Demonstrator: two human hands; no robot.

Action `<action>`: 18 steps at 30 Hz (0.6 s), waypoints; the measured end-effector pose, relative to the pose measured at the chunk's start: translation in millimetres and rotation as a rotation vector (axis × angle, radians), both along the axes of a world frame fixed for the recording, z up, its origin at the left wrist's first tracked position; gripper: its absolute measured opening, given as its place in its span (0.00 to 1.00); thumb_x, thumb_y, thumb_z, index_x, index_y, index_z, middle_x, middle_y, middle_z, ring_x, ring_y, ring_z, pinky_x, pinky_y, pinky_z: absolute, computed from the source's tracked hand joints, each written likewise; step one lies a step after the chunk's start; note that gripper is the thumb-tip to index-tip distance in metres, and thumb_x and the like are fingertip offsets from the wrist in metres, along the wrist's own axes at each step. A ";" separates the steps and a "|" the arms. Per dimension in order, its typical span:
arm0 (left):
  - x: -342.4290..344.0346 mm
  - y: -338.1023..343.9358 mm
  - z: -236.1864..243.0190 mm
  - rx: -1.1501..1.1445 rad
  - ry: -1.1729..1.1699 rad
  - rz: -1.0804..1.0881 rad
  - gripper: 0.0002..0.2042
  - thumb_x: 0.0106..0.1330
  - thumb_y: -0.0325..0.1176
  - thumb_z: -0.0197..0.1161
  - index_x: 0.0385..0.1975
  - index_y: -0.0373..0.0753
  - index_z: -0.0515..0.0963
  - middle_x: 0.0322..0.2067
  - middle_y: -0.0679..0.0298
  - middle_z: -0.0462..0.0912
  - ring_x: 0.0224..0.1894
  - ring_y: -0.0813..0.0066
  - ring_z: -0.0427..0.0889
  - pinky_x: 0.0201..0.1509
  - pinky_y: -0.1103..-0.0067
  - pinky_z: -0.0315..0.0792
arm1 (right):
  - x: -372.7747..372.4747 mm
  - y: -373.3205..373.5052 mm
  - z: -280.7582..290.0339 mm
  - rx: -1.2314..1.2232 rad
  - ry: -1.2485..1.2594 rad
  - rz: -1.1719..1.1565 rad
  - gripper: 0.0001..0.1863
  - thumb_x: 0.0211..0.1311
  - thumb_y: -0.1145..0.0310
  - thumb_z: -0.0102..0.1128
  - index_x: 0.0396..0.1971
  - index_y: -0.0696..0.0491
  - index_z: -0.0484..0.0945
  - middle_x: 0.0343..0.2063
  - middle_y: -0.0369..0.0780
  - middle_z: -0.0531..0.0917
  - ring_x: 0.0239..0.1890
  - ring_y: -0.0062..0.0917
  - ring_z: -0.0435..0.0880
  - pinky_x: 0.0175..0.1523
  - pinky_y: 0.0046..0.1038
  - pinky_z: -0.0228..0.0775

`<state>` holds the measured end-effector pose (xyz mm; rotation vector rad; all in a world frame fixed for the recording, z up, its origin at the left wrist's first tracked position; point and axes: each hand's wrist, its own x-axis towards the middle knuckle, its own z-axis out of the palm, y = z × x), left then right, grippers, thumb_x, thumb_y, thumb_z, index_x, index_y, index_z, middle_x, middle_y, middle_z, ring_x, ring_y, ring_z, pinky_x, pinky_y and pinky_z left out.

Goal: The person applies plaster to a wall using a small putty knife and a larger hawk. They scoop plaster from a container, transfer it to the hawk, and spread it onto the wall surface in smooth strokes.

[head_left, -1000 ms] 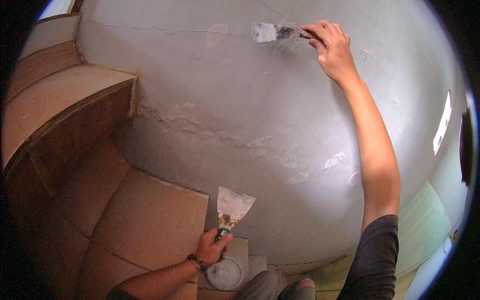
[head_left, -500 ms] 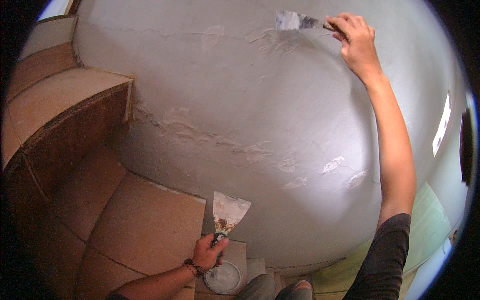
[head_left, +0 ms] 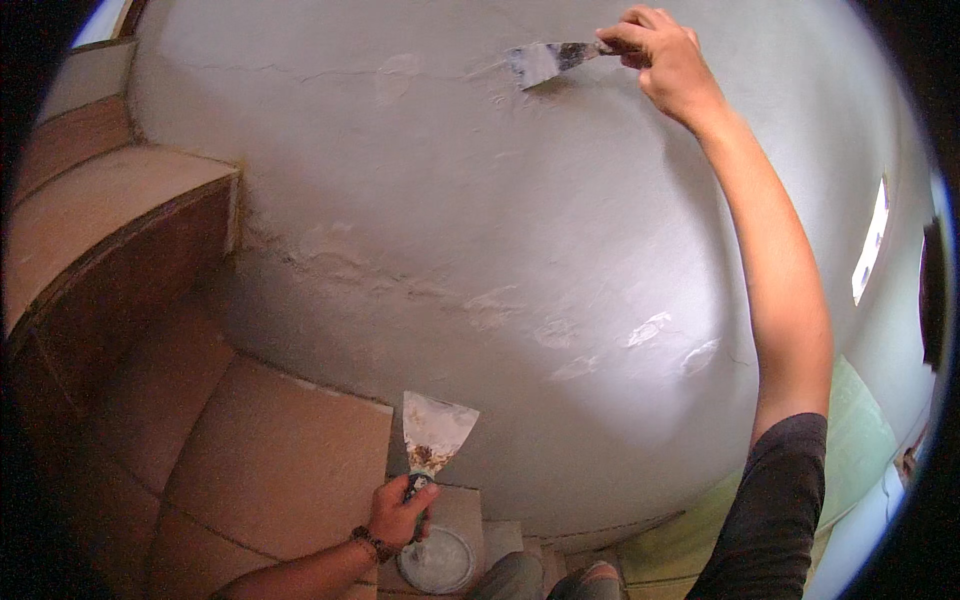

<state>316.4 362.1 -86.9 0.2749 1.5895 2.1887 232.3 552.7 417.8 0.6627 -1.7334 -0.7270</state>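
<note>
High on the grey wall (head_left: 480, 200), my right hand (head_left: 668, 62) grips the handle of a putty knife (head_left: 545, 64). Its blade lies against the wall at a rough filler patch, on the line of a thin crack. Down low, my left hand (head_left: 400, 512) is closed round the handle of a second putty knife (head_left: 438, 425), held blade up. That blade is wide, with white filler and rust-brown stains on it. Beneath my left hand stands a round tub (head_left: 437, 560) with pale paste inside.
Brown tiled stairs (head_left: 285, 455) run along the left, their higher steps (head_left: 120, 195) meeting the wall. Several rough, whitish patches (head_left: 560, 332) cross the lower wall. My knees (head_left: 512, 577) show at the bottom. A pale green panel (head_left: 855, 440) is at the lower right.
My right hand has moved left and slightly down, drawing its blade across the filler patch, which looks smoother. The whole view has shifted a little; my left hand still holds its knife upright.
</note>
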 end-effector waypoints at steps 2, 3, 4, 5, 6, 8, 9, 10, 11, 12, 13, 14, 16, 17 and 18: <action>0.3 0.7 0.3 0.014 0.020 -0.006 0.10 0.66 0.38 0.59 0.29 0.37 0.74 0.16 0.68 0.74 0.13 0.79 0.73 0.15 0.80 0.68 | 2.6 13.5 16.2 -0.055 -0.022 0.014 0.15 0.45 0.84 0.58 0.34 0.52 0.82 0.34 0.41 0.79 0.41 0.34 0.77 0.45 0.35 0.69; 0.0 1.9 0.2 -0.005 0.024 -0.001 0.10 0.65 0.38 0.59 0.28 0.37 0.74 0.16 0.67 0.74 0.13 0.79 0.73 0.15 0.80 0.68 | 4.3 19.5 24.2 -0.109 -0.049 0.034 0.16 0.44 0.85 0.58 0.34 0.53 0.82 0.34 0.42 0.79 0.41 0.34 0.78 0.44 0.34 0.71; -0.4 1.7 -0.8 -0.026 0.025 0.009 0.11 0.65 0.38 0.59 0.28 0.36 0.74 0.16 0.67 0.74 0.12 0.79 0.73 0.15 0.79 0.68 | 5.7 18.3 25.7 -0.164 -0.080 0.058 0.17 0.43 0.87 0.57 0.34 0.53 0.82 0.34 0.42 0.78 0.40 0.33 0.79 0.44 0.33 0.73; -0.8 1.9 -0.9 -0.046 0.026 0.018 0.11 0.65 0.38 0.60 0.28 0.36 0.74 0.16 0.67 0.74 0.12 0.79 0.73 0.15 0.79 0.68 | 12.5 15.0 27.4 -0.345 -0.183 0.046 0.18 0.44 0.91 0.54 0.35 0.56 0.81 0.36 0.43 0.77 0.38 0.30 0.80 0.43 0.27 0.77; -0.7 2.2 0.0 -0.029 0.016 0.009 0.11 0.65 0.38 0.60 0.28 0.36 0.74 0.16 0.67 0.74 0.12 0.79 0.73 0.15 0.79 0.68 | 17.5 14.0 30.6 -0.389 -0.210 0.084 0.18 0.45 0.91 0.53 0.36 0.58 0.80 0.36 0.43 0.77 0.38 0.30 0.80 0.44 0.26 0.77; -0.3 1.6 1.0 0.006 -0.007 -0.005 0.11 0.65 0.38 0.60 0.28 0.37 0.74 0.16 0.67 0.74 0.13 0.78 0.73 0.15 0.79 0.68 | 23.2 11.6 33.8 -0.477 -0.267 0.165 0.17 0.47 0.92 0.51 0.36 0.60 0.79 0.37 0.43 0.77 0.38 0.28 0.81 0.46 0.24 0.78; -0.7 2.2 0.5 0.014 -0.015 -0.005 0.10 0.65 0.37 0.60 0.27 0.37 0.74 0.16 0.67 0.74 0.13 0.78 0.74 0.15 0.79 0.68 | 23.9 8.3 31.6 -0.462 -0.248 0.157 0.17 0.48 0.93 0.48 0.36 0.61 0.79 0.38 0.43 0.77 0.38 0.28 0.80 0.47 0.23 0.78; -0.4 1.2 -1.5 0.020 -0.023 0.002 0.10 0.65 0.37 0.60 0.27 0.37 0.74 0.16 0.67 0.75 0.13 0.78 0.74 0.15 0.79 0.68 | 24.4 -2.7 24.0 -0.401 -0.250 0.150 0.17 0.48 0.93 0.48 0.36 0.62 0.79 0.38 0.43 0.77 0.38 0.29 0.80 0.47 0.24 0.78; -0.2 0.7 -3.2 0.025 -0.029 0.005 0.10 0.65 0.37 0.60 0.27 0.37 0.74 0.16 0.67 0.75 0.13 0.78 0.74 0.15 0.79 0.68 | 25.6 -16.8 14.7 -0.342 -0.248 0.139 0.17 0.48 0.93 0.48 0.36 0.62 0.79 0.38 0.43 0.76 0.39 0.29 0.79 0.47 0.24 0.78; 0.1 -0.6 -4.9 0.019 -0.025 0.014 0.10 0.65 0.37 0.60 0.27 0.37 0.74 0.16 0.67 0.75 0.12 0.78 0.73 0.15 0.79 0.67 | 25.2 -29.9 5.8 -0.283 -0.248 0.129 0.16 0.48 0.92 0.48 0.35 0.62 0.79 0.38 0.43 0.76 0.39 0.30 0.79 0.47 0.24 0.78; -0.1 0.3 -5.9 0.014 -0.017 0.014 0.10 0.65 0.37 0.60 0.27 0.37 0.74 0.16 0.67 0.74 0.12 0.78 0.73 0.14 0.79 0.67 | 25.7 -37.7 -0.3 -0.181 -0.208 0.087 0.15 0.48 0.89 0.51 0.35 0.60 0.80 0.37 0.43 0.77 0.41 0.31 0.78 0.44 0.27 0.77; -0.3 0.7 -6.1 0.008 -0.011 0.016 0.10 0.65 0.37 0.60 0.27 0.37 0.74 0.16 0.67 0.74 0.12 0.79 0.73 0.14 0.79 0.67 | 21.0 -37.0 0.2 -0.120 -0.180 0.058 0.14 0.48 0.88 0.52 0.34 0.59 0.80 0.36 0.43 0.77 0.41 0.31 0.78 0.43 0.28 0.77; 0.7 0.6 -2.0 -0.001 -0.017 0.011 0.10 0.65 0.37 0.60 0.27 0.37 0.74 0.16 0.67 0.75 0.12 0.79 0.73 0.14 0.79 0.67 | 1.4 -29.4 7.2 0.005 -0.126 0.000 0.14 0.47 0.86 0.54 0.34 0.57 0.81 0.34 0.42 0.78 0.42 0.31 0.77 0.41 0.29 0.75; 0.8 1.3 -0.4 -0.004 -0.020 0.007 0.10 0.65 0.37 0.60 0.27 0.37 0.74 0.16 0.67 0.75 0.12 0.79 0.73 0.14 0.79 0.67 | -1.8 -22.5 11.2 0.041 -0.066 -0.001 0.13 0.47 0.83 0.56 0.33 0.55 0.82 0.32 0.42 0.79 0.38 0.30 0.78 0.38 0.29 0.74; 0.1 2.7 -0.8 0.006 -0.013 0.001 0.10 0.65 0.37 0.60 0.28 0.37 0.74 0.16 0.67 0.75 0.12 0.79 0.73 0.14 0.79 0.67 | -0.5 -15.5 17.6 -0.017 -0.088 -0.024 0.12 0.47 0.84 0.56 0.32 0.55 0.82 0.32 0.42 0.79 0.37 0.30 0.79 0.38 0.29 0.74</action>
